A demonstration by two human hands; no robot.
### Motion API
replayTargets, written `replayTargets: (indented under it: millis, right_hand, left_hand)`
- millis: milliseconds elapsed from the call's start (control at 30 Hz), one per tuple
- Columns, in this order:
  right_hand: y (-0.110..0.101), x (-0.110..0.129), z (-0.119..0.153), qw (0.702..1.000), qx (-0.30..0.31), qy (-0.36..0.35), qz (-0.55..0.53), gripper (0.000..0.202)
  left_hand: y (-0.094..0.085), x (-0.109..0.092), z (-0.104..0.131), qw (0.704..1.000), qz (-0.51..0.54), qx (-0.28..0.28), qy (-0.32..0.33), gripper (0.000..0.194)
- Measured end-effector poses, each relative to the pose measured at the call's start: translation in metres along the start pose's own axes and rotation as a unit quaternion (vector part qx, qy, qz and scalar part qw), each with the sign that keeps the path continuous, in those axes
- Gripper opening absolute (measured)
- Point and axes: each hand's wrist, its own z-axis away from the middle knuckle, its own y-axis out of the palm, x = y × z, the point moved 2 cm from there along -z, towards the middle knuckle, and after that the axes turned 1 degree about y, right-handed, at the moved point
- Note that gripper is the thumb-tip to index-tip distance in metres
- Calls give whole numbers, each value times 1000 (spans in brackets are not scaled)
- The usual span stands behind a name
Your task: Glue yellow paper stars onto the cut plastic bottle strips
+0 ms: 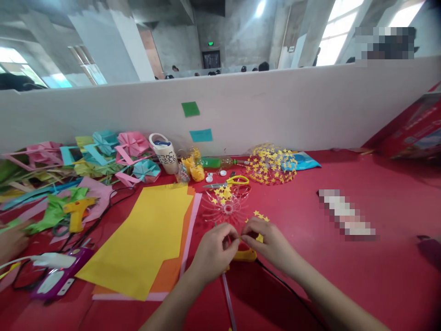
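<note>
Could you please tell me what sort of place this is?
Probably a shared craft workspace, perhaps a classroom or workshop: the red table holds a large yellow sheet and yellow-handled scissors, while other people's heads show beyond the white partition.

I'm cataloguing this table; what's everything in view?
Paper sheets: several, yellow, orange, pink, left
Folded paper shapes: several, mixed colours, back left
Glue gun: one, yellow, left
Corded tool: one, yellow, by hands
Power strip: one, purple, lower left
Tumbler: one, white, back left
Bottle: one, green, back centre
Scissors: one, yellow handles, centre
Fringed plastic piece: one, clear, centre
Stars: many, yellow, centre
Starry dome: one, clear, back
Packet: one, blue, right of dome
Rod: one, pale, below hands
Notes: two, green, blue, partition
Partition: one, white, back
Table: one, red, underneath
Pixelated object: one, unclear colour, right
People: several, beyond partition
Co-worker's hand: one, left edge
Left hand: one, centre
Right hand: one, centre
</note>
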Motion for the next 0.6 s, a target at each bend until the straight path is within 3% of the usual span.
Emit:
replayTargets:
  millis: [167,300,433,533,600]
  right_hand:
    - [2,6,0,999,-30,-12,-26,14]
    - [4,10,2,999,-35,-15,-13,15]
    - [10,10,8,986,40,-39,159,8]
    - [24,4,15,943,125,-67,302,12]
    - [36,0,17,921,148,-74,354,22]
  left_hand:
    - [6,3,3,994,95,-3,-61,10]
    - [6,5,5,985,155,-26,-70,12]
    - [-18,13,6,980,159,-97,-73,15]
    - [-43,23,6,973,150,-155,-86,17]
    - [-53,28,5,970,150,-174,-84,17]
